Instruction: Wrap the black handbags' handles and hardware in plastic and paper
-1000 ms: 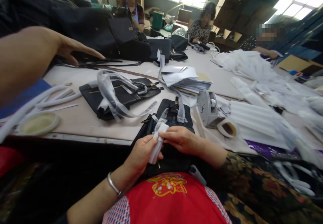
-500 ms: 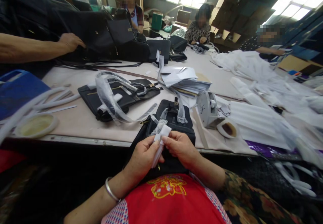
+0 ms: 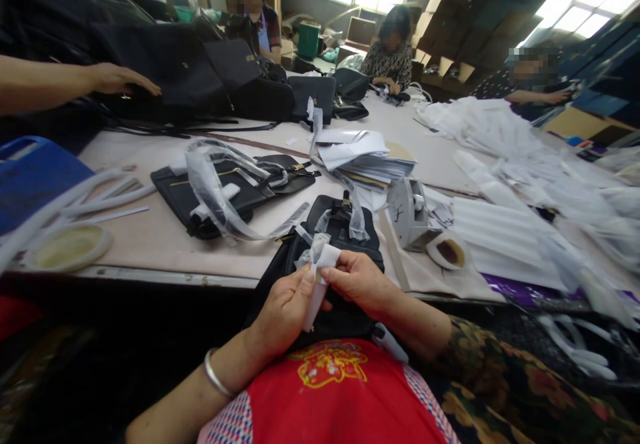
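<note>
My left hand (image 3: pixel 283 309) and my right hand (image 3: pixel 361 283) meet over a black bag (image 3: pixel 327 217) at the table's front edge. Between my fingertips is a white paper strip (image 3: pixel 314 309), one part hanging down and one folded end standing up. Both hands pinch it, thumbs on top. Clear plastic wrap (image 3: pixel 316 247) bunches just behind the strip, on the bag's strap or fitting; which one I cannot tell. The bag's lower part rests against my red apron (image 3: pixel 330 397). Another black bag (image 3: pixel 225 187) with plastic-wrapped handles lies flat to the left.
A tape dispenser (image 3: pixel 404 214), a tape roll (image 3: pixel 447 251) and a paper stack (image 3: pixel 357 157) stand right of the bag. White foam sheets (image 3: pixel 505 231) cover the right side. At left are a large tape roll (image 3: pixel 70 247), a blue bin (image 3: pixel 43 177) and a co-worker's hand (image 3: pixel 115 81).
My right fingers have turned the strip's upper end slightly, while my left hand keeps its pinch. The co-worker's hand at left has shifted left. The view has moved slightly.
</note>
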Available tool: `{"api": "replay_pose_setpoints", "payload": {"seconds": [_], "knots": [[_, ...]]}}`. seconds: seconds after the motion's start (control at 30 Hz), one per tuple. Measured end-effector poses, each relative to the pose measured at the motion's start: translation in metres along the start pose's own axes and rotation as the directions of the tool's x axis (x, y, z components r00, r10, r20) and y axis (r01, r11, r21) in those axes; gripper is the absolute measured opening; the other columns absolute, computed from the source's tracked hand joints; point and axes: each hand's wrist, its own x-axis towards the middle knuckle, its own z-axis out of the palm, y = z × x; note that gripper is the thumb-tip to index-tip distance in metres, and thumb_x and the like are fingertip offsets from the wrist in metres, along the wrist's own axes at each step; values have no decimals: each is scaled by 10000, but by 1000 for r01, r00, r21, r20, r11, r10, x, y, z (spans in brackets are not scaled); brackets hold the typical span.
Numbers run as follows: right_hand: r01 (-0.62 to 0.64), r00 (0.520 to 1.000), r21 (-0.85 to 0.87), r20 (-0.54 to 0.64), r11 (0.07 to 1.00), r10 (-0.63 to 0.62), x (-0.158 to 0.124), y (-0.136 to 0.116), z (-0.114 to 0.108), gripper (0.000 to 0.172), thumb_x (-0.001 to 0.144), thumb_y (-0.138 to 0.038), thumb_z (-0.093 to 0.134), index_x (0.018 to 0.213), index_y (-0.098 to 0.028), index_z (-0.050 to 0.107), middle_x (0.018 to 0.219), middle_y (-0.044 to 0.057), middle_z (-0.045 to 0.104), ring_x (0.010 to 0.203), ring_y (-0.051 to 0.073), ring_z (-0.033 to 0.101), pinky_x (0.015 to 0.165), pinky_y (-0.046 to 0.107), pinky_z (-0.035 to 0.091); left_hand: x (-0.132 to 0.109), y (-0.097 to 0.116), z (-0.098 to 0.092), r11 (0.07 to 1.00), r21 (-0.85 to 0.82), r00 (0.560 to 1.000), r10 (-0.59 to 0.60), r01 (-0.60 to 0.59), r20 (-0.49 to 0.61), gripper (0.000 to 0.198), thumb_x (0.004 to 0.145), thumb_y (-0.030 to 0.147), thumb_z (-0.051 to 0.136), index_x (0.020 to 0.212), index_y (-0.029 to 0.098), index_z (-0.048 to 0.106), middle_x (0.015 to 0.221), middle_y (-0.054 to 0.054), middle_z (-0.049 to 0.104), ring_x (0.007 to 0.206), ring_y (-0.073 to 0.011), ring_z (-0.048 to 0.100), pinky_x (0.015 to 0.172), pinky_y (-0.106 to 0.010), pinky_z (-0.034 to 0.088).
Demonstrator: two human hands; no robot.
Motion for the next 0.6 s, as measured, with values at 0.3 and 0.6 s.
{"api": "replay_pose_setpoints", "payload": {"seconds": [0.3,0.6], "knots": [[-21,999,-35,-30,999,20,4,-2,3,229,708,-300,698,853,-133,637,552,-71,529,427,51,392,410,185,310,10,1,6,956,-263,977,-166,126,-136,532,872,633,559,888,119,697,709,-79,729,580,-177,639,511,-244,471],[-33,998,-53,-59,998,30,4,5,1,223,711,-283,678,886,-147,649,637,-27,643,506,98,554,416,184,355,14,-10,-3,960,-246,991,-136,132,0,428,901,525,596,924,128,754,786,-80,743,637,-145,605,554,-211,437]]}}
